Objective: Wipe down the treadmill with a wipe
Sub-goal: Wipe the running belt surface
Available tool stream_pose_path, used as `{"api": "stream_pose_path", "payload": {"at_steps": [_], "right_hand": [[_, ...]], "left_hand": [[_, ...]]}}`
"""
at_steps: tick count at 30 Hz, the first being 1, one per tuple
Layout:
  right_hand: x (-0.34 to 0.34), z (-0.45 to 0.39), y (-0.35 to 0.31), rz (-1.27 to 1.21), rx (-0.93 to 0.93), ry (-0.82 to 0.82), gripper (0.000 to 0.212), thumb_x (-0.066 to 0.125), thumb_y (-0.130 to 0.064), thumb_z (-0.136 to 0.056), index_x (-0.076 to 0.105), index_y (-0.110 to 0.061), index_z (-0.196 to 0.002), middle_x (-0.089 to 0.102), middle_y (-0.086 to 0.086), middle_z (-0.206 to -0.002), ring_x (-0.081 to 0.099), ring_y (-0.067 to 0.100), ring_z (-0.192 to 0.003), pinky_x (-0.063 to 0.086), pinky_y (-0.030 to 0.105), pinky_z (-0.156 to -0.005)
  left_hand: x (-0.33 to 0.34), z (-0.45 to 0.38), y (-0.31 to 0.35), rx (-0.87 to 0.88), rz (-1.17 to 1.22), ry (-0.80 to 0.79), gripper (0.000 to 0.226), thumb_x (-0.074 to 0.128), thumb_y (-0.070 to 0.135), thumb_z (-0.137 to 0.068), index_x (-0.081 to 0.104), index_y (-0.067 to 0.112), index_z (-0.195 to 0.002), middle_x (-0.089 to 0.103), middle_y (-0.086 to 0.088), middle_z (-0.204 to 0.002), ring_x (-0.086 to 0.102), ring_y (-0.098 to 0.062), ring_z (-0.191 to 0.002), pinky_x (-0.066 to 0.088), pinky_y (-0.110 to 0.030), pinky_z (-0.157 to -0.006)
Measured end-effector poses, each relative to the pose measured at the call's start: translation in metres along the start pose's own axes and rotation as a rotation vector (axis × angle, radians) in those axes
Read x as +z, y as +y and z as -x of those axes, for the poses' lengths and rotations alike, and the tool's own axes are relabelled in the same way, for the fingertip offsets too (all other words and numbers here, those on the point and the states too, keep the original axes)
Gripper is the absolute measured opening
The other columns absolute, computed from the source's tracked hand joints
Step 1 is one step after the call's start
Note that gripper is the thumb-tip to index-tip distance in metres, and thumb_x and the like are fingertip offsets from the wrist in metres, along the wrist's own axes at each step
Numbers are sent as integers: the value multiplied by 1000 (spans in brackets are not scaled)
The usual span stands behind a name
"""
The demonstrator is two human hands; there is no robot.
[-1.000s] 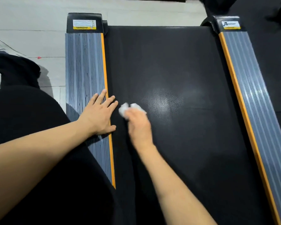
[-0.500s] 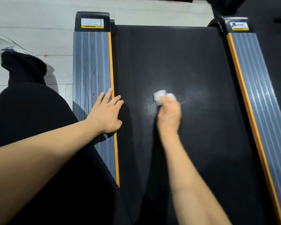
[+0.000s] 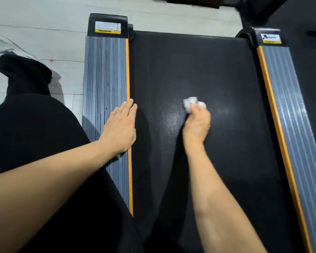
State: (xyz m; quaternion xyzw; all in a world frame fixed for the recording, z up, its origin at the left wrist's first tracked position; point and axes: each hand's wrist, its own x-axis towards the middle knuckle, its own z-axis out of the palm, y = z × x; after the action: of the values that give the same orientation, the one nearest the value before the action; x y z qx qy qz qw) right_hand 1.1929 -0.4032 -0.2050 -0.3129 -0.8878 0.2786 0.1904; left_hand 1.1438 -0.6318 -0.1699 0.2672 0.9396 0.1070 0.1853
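The treadmill's black belt [image 3: 190,66] fills the middle of the view, flanked by grey ribbed side rails with orange edges. My right hand [image 3: 197,123] presses a crumpled white wipe [image 3: 191,102] onto the belt near its centre; a shiny damp patch shows around it. My left hand [image 3: 121,128] lies flat, fingers together, on the left side rail [image 3: 106,73], with fingertips reaching over the orange edge strip.
The right side rail [image 3: 285,106] runs along the belt's far side. Pale floor tiles [image 3: 44,24] lie to the left. My black-clothed leg [image 3: 35,134] sits beside the left rail. Dark mats or equipment stand at the upper right.
My right hand swept the wipe from beside my left hand rightward to the belt's centre. The left hand stayed on the rail, its fingers closing together. The camera view shifted slightly.
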Motion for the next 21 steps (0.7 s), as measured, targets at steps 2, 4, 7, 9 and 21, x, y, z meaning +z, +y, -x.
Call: {"api": "stream_pose_path", "payload": {"at_steps": [2,4,7,9,21], "right_hand": [[25,36,-39,-82,-205,-313,28,50,2,-92,72,-11,-102,66,10,-104,56,19,-95,43,21,-88],[45,69,-59,-146,-350,-524,28,52,-1,-96,72,-6,-115,66,10,-119,57,23,-114,45,30,-102],[40,55,-43,-138,-553,-434,28,51,-14,-99,73,-6,-115,68,7,-124,58,18,-120,48,34,-105],[16,20,-14,-46,-536,-294,31,50,-14,-95,74,-14,-115,70,-9,-120,57,-3,-114,44,17,-99],[57,15,-59,-81,-611,-566,27,51,-8,-93,77,-4,-99,71,12,-108,63,22,-96,48,28,-91]], "left_hand": [[2,0,-2,-1,7,18,70,45,5,-98,16,4,-162,9,-13,-170,13,-29,-157,13,-42,-128],[4,-2,-8,28,25,32,69,44,4,-96,19,2,-161,11,-15,-170,16,-31,-156,14,-42,-128],[2,0,-10,41,1,19,67,44,6,-98,20,4,-161,10,-15,-170,14,-31,-156,14,-42,-128],[0,2,-7,63,-79,-14,65,44,12,-99,22,7,-161,8,-16,-170,11,-33,-157,12,-43,-128],[25,20,25,580,-417,-362,67,40,33,-104,13,21,-164,11,-17,-169,15,-34,-155,18,-43,-126]]}}
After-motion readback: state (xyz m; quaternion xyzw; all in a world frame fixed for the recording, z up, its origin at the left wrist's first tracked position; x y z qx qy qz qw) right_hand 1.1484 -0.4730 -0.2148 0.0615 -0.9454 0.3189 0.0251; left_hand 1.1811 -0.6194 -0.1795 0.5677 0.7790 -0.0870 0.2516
